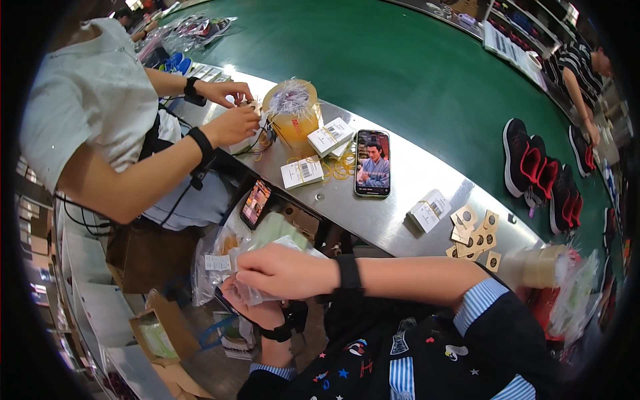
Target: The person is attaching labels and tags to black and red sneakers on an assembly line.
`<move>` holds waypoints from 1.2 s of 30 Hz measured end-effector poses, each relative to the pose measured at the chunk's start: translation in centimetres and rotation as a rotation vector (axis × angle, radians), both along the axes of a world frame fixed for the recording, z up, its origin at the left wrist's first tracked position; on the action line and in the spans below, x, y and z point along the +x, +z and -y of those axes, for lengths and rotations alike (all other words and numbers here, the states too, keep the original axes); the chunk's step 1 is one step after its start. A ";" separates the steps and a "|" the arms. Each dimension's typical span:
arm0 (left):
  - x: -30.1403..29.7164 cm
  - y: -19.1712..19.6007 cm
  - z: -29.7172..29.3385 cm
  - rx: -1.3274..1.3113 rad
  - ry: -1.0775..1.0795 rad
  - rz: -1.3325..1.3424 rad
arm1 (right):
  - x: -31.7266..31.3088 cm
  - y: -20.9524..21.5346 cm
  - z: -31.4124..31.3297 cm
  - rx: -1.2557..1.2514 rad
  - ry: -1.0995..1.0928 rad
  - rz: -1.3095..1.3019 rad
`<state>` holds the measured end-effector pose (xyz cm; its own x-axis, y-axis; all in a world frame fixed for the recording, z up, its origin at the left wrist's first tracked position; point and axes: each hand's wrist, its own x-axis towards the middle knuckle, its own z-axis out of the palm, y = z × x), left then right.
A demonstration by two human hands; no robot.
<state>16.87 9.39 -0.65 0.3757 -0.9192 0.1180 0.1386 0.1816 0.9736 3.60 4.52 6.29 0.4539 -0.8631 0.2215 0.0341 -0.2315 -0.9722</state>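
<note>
Decent indoor light, fairly even. Strong white glare on the metal counter (373, 220), soft sheen on the green surface (413, 87). Dim and shadowy below the counter; brown box (150, 263) there dark. Pale green bundle (275, 229) motion-blurred. Small blown-out spots up top. Fisheye bends edges, black corners, rim soft and smeary.

Right forearm (413, 281) stretches leftward, nearly level | right hand (285, 270) shows its back, fingers curled inward | left forearm (277, 350) rises from below | left hand (252, 307) sits just beneath the right, partly hidden
</note>
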 end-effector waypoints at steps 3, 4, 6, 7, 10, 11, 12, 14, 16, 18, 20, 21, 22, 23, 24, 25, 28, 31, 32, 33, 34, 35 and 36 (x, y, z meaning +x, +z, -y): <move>4.6 -6.3 0.7 0.136 -0.002 -0.202 | 4.7 -5.7 0.3 -0.036 -0.050 -0.138; 5.3 -7.8 0.5 0.189 0.061 -0.100 | 5.6 -7.3 0.2 -0.024 -0.059 -0.256; 7.0 -10.3 0.2 0.310 0.051 -0.007 | 6.5 -9.1 0.0 0.024 -0.051 -0.343; 8.1 -12.0 0.0 0.433 0.048 0.082 | 6.7 -9.9 -0.3 0.077 -0.035 -0.436; 8.6 -12.1 -0.9 0.356 0.044 0.326 | 5.7 -11.9 -2.4 0.085 -0.107 -0.474; 7.9 -10.5 -1.3 0.253 0.115 0.552 | 4.9 -12.3 -3.4 0.052 -0.144 -0.447; 7.7 -9.7 -1.6 0.133 0.144 0.619 | 4.0 -12.2 -4.6 0.045 -0.138 -0.424; 5.6 -7.1 -3.4 -0.063 0.019 0.793 | 0.6 -10.2 -7.3 0.099 -0.151 -0.401; 4.3 -7.1 -5.8 -0.168 -0.369 0.755 | -4.0 -9.4 -10.4 0.135 -0.087 -0.416; 4.3 -8.7 -8.5 -0.053 -0.755 0.622 | -9.2 -7.0 -14.0 0.270 -0.075 -0.525; 5.3 -13.7 -11.6 0.263 -0.881 0.515 | -13.7 -5.6 -18.8 0.357 -0.255 -0.567; 6.5 -17.6 -13.0 0.468 -0.881 0.495 | -15.8 -5.4 -21.6 0.487 -0.310 -0.612; 6.9 -20.0 -13.6 0.584 -0.849 0.489 | -17.7 -4.8 -24.7 0.611 -0.383 -0.679; 6.7 -21.7 -13.6 0.581 -0.891 0.492 | -18.8 -4.7 -27.8 0.672 -0.461 -0.702; 6.4 -23.0 -13.2 0.615 -0.824 0.485 | -19.3 -5.7 -31.9 0.782 -0.559 -0.739; 6.8 -24.7 -12.9 0.652 -0.745 0.481 | -19.5 -6.7 -35.3 0.902 -0.613 -0.795; 8.0 -28.6 -10.9 0.180 -1.088 1.030 | -18.7 -12.8 -44.7 1.212 -0.847 -0.783; 4.4 -28.1 -9.2 0.155 -1.185 1.064 | -16.2 -24.9 -53.2 1.523 -1.089 -0.277; 3.6 -27.9 -8.2 0.155 -1.211 1.073 | -14.5 -29.7 -56.0 1.486 -1.080 -0.178; 2.6 -27.6 -7.4 0.161 -1.229 1.090 | -13.5 -32.8 -57.5 1.445 -1.059 -0.077; 3.1 -27.2 -6.1 0.171 -1.244 1.119 | -13.6 -33.3 -57.4 1.461 -1.040 -0.060; 0.2 -26.0 -5.9 0.182 -1.256 1.145 | -13.4 -34.0 -58.7 1.451 -1.035 -0.087; -4.0 -25.7 -5.8 0.194 -1.267 1.173 | -13.1 -33.6 -60.6 1.439 -1.028 -0.114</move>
<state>12.90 15.18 -26.40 -0.7267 -0.5845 -0.3609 -0.6470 0.4058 0.6456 -9.53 65.11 -27.28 -0.3873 -0.2471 -0.8882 0.3621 0.8452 -0.3930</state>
